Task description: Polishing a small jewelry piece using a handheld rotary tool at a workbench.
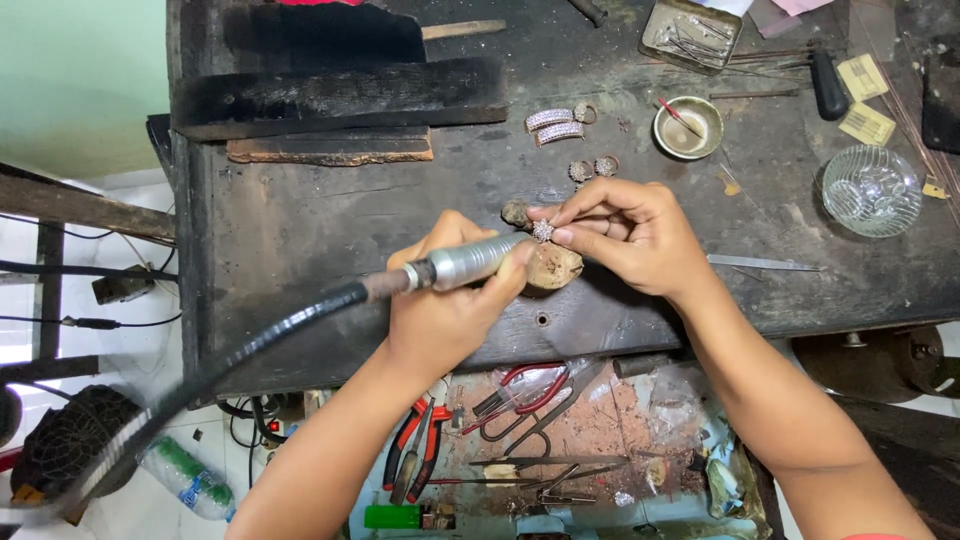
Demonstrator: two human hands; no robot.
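Rotary handpiece (470, 262) lying left-to-right, tip meeting jewelled piece (543, 231).
Left hand (440, 300) gripping the tool; right hand (625, 235) fingers (575, 215) pinching the piece over the bench (330, 230) peg (550, 265).

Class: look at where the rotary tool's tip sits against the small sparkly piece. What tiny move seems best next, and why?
Probably ease the rotary tool in the left hand slightly onto the jewelled piece. The right hand pinches it on the wooden peg, and the tip looks right beside it.

Bare forearms, hands (440, 300) unadorned
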